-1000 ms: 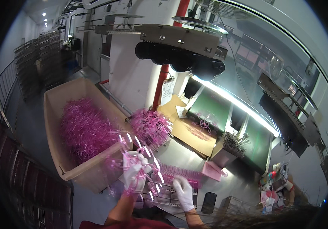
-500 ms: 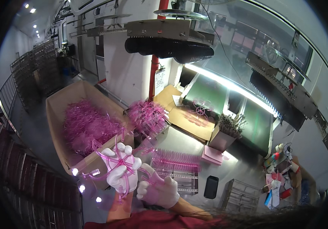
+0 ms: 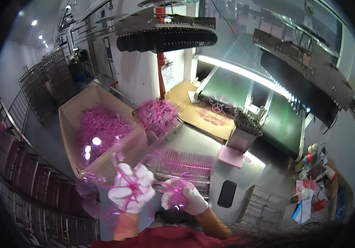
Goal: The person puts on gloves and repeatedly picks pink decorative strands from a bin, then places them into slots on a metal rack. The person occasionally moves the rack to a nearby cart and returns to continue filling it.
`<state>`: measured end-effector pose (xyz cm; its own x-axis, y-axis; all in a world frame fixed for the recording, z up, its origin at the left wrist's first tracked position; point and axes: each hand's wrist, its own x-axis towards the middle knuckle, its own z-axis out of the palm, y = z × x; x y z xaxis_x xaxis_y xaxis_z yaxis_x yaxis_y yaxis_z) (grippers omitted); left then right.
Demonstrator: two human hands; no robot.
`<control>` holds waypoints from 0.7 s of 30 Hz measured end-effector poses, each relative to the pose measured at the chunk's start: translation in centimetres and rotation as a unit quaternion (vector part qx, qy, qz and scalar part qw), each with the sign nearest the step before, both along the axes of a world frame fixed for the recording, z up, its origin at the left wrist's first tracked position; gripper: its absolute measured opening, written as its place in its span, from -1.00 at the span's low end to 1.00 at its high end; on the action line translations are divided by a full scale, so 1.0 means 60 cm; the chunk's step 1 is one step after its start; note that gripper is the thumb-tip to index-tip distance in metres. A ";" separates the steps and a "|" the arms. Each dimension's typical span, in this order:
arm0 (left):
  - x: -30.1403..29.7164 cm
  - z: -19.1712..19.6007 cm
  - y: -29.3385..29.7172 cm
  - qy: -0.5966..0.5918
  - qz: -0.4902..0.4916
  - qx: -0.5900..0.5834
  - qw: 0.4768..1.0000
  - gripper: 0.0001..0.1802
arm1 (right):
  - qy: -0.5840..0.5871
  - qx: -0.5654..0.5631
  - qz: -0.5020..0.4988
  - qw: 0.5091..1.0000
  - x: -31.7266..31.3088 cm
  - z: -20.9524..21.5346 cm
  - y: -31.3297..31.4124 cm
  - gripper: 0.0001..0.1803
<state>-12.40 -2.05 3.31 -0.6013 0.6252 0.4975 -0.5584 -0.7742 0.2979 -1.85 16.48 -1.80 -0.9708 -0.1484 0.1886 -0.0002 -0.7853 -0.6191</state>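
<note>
My left hand, in a white glove, grips a pink see-through plastic sprue by its hub. Thin arms radiate from the hub, and clear round pieces hang at several ends. Close on its right, my gloved right hand has its fingers curled round a clear pink disc, which seems to be on or beside one of the sprue's arms; whether it is still joined cannot be made out. Just beyond my right hand stands a metal wire rack holding a row of upright pink discs.
A big tan bin of pink sprues stands at left, beside a heaped basket of pink pieces. Farther back are cardboard, a grey container and green conveyor belts. A phone and an unfilled rack lie right.
My right hand has shifted right, and its fingers now close round a pink disc. My left hand has dropped slightly with the sprue. The whole view has shifted a little.
</note>
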 end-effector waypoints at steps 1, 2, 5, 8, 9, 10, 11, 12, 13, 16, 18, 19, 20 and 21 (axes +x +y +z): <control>0.009 -0.008 0.008 -0.009 -0.028 -0.004 1.000 -0.55 | -0.001 -0.035 0.025 0.999 0.006 -0.008 -0.004 -0.35; 0.015 -0.016 0.012 -0.018 -0.056 -0.008 0.998 -0.58 | -0.001 -0.070 0.050 0.996 0.015 -0.017 -0.011 -0.29; 0.019 -0.045 0.025 -0.054 -0.078 -0.024 0.995 -0.58 | 0.006 -0.068 0.088 0.994 0.035 -0.027 -0.002 -0.32; 0.020 -0.068 0.022 -0.108 -0.077 -0.016 0.991 -0.64 | -0.025 0.272 -0.009 0.962 0.053 -0.034 0.011 -0.59; 0.017 -0.068 0.011 -0.113 -0.066 -0.003 0.991 -0.67 | 0.168 0.475 -0.167 0.847 0.044 -0.011 0.005 -0.77; 0.014 -0.065 -0.008 -0.116 -0.036 0.001 0.993 -0.70 | 0.329 0.745 -0.232 0.533 0.047 0.029 0.034 -0.79; 0.002 -0.063 -0.012 -0.122 -0.024 0.009 0.992 -0.74 | 0.300 0.709 -0.258 0.584 0.053 0.022 0.048 -0.84; -0.002 -0.053 -0.011 -0.122 -0.040 0.023 0.991 -0.73 | 0.272 0.669 -0.286 0.630 0.062 0.013 0.061 -0.85; -0.010 -0.062 -0.022 -0.079 -0.074 0.010 0.994 -0.75 | 0.126 0.554 -0.318 0.759 0.076 0.000 0.069 -0.83; 0.020 -0.075 -0.019 -0.008 -0.207 -0.010 0.978 -0.75 | 0.016 0.303 -0.177 0.936 0.044 0.008 0.110 -0.85; 0.045 -0.103 -0.011 -0.022 -0.259 0.001 0.966 -0.65 | -0.066 0.183 0.072 0.978 0.043 0.064 0.122 -0.52; 0.055 -0.112 -0.010 -0.043 -0.292 -0.001 0.955 -0.66 | -0.054 0.129 0.134 0.981 0.044 0.053 0.113 -0.43; 0.059 -0.120 -0.010 -0.063 -0.326 -0.003 0.943 -0.66 | -0.042 0.074 0.195 0.977 0.040 0.036 0.104 -0.33; 0.053 -0.127 -0.008 -0.028 -0.346 -0.015 0.938 -0.58 | 0.033 0.049 0.286 0.956 0.027 0.017 0.109 -0.24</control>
